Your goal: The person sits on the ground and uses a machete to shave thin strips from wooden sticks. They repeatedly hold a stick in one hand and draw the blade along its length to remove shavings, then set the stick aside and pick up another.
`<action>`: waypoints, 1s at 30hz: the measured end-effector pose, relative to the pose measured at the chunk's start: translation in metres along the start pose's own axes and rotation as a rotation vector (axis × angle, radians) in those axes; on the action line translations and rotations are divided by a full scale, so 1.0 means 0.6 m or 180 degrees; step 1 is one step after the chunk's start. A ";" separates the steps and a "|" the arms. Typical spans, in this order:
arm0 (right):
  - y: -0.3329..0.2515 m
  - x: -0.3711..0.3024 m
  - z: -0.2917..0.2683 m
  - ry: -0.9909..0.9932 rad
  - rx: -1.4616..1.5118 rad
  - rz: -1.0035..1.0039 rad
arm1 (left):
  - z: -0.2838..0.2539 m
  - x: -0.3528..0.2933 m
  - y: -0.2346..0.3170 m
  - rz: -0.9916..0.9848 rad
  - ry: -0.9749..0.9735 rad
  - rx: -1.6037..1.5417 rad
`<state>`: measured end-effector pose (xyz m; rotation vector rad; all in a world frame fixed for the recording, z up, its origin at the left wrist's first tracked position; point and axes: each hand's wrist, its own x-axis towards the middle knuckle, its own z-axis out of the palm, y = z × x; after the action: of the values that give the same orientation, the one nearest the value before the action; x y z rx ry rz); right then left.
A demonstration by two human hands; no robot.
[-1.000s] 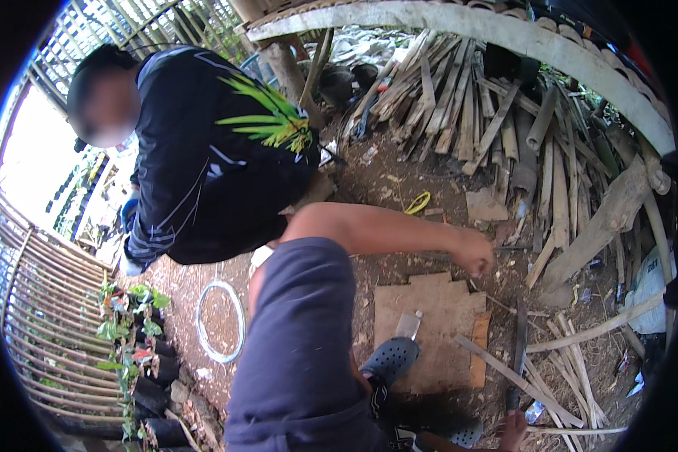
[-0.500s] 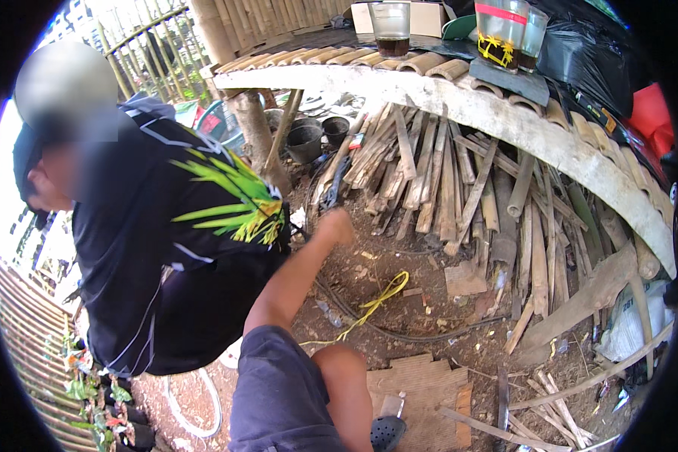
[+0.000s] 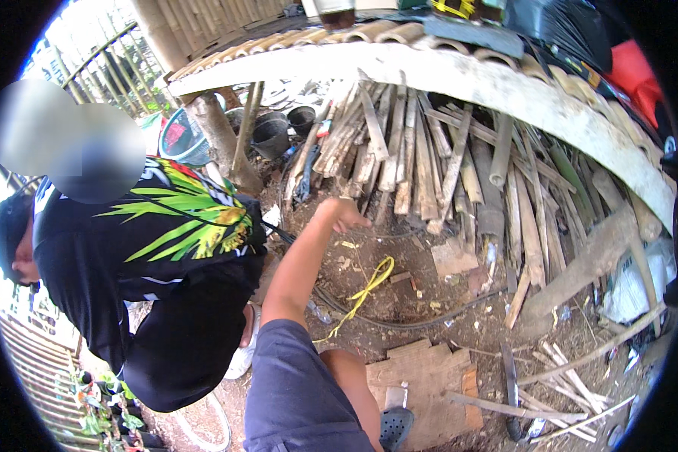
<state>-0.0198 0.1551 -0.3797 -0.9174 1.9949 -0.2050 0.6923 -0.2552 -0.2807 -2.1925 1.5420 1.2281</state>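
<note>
My left hand (image 3: 344, 215) reaches out at the middle of the view, over bare soil just in front of a pile of split bamboo slats (image 3: 422, 162). Its fingers point to the right, partly stretched, with nothing visible in them. Below it on the ground lies a yellow cord (image 3: 368, 292), beside a dark hose (image 3: 429, 322) that curves across the soil. My right hand is out of view. Near my shoe (image 3: 395, 429) a flattened piece of cardboard (image 3: 422, 380) lies on the ground.
Close on the left a person in a black shirt (image 3: 181, 218) crouches, head bent. A bamboo-topped platform (image 3: 399, 64) arches above the pile, carrying glasses and a black bag. Black pots (image 3: 270, 135) stand behind a wooden post (image 3: 222, 143). Thin strips (image 3: 565, 384) lie at lower right.
The view has shifted right and downward. My left hand has moved rightward over the soil, and its fingers now extend. The person on the left has bent lower.
</note>
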 end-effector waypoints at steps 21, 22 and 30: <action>0.149 -0.026 -0.182 0.0238 -0.1668 -0.0993 | 0.721 -0.309 0.506 0.3722 -0.1288 0.2228; 0.139 -0.017 -0.150 0.0751 -0.1729 -0.1056 | 0.753 -0.309 0.503 0.3706 -0.0897 0.2400; 0.126 0.042 -0.069 0.0862 -0.1918 -0.1539 | 0.852 -0.289 0.439 0.3602 0.0126 0.1782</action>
<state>-0.1001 0.1833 -0.4077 -1.8418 2.0834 0.0151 0.1864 0.0424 -0.4067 -0.9314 2.8202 0.7210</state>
